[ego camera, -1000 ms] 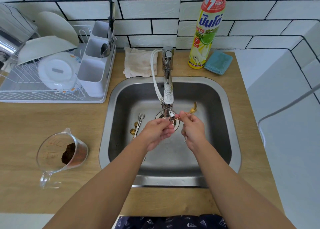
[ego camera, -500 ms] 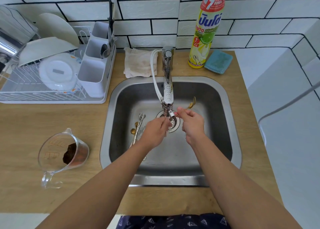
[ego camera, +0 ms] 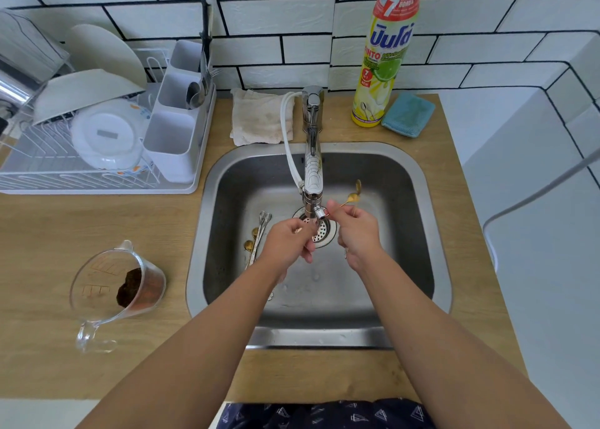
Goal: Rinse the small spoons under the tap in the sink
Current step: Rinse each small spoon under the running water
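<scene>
My right hand point(ego camera: 355, 230) pinches the handle of a small gold spoon point(ego camera: 352, 196), whose bowl points up and to the right. The handle runs left under the tap spout point(ego camera: 318, 213). My left hand point(ego camera: 287, 245) is curled just left of and below the spout, and a gold tip shows between its fingers, in line with that handle. Both hands hover over the drain strainer point(ego camera: 325, 233) in the steel sink point(ego camera: 436, 233). More small spoons point(ego camera: 259, 233), silver and gold, lie on the sink floor to the left, partly hidden by my left wrist.
A dish rack point(ego camera: 39, 172) with bowls and a cutlery caddy point(ego camera: 175, 136) stands back left. A clear measuring jug point(ego camera: 107, 298) with brown residue sits on the left counter. Behind the sink are a folded cloth point(ego camera: 259, 116), a soap bottle point(ego camera: 383, 58) and a blue sponge point(ego camera: 408, 114).
My left hand has slid down and left from the right hand's fingertips to just below the spout. The right hand has kept its pinch on the gold spoon, almost unmoved.
</scene>
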Demonstrator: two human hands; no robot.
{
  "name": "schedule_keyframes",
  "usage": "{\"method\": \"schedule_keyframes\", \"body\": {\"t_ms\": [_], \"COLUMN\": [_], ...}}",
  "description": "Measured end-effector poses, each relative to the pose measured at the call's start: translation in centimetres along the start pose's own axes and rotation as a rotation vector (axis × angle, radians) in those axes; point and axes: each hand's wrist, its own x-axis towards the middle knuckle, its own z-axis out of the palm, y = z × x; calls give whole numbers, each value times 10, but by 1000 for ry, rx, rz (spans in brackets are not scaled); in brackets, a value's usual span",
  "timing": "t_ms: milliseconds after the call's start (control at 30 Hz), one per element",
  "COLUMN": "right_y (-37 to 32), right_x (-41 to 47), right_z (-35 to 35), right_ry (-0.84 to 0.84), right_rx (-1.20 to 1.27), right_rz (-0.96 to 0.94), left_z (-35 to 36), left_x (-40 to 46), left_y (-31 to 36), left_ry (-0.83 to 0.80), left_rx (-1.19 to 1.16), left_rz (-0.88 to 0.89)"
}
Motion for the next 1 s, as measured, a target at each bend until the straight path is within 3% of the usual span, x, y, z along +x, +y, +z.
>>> {"method": "schedule_keyframes", "body": {"t_ms": [67,233,467,533,667,733,867,1000], "right_y": [2,0,3,0,-4,-3,3,2], "right_x": [0,4,-1,0,2,3,0,1], "right_z": [0,-8,-1,-3,-1,1,8,5], "right_ry": [-22,56,-127,-126,22,55,-16,26], "right_rx": [-22,-24,4,-34,29,20,-53,44], "right_rz": [-4,15,22,-7,-28,-40,-30,-10], "left_z": [1,-9,-3,-1,2,2,-2,-5], "left_x": [1,0,0,-1,-4,-5,-4,-9], "left_y": [-1,-6,-4,-2,-3,-3,2,2], "left_ry": [29,-323,-101,-103,-122,-93,55,-225], "left_rx": [48,-214,-266,-191,196,208,211,14], "left_rz": [4,-117,-303,-259,63,128,65,1]}}
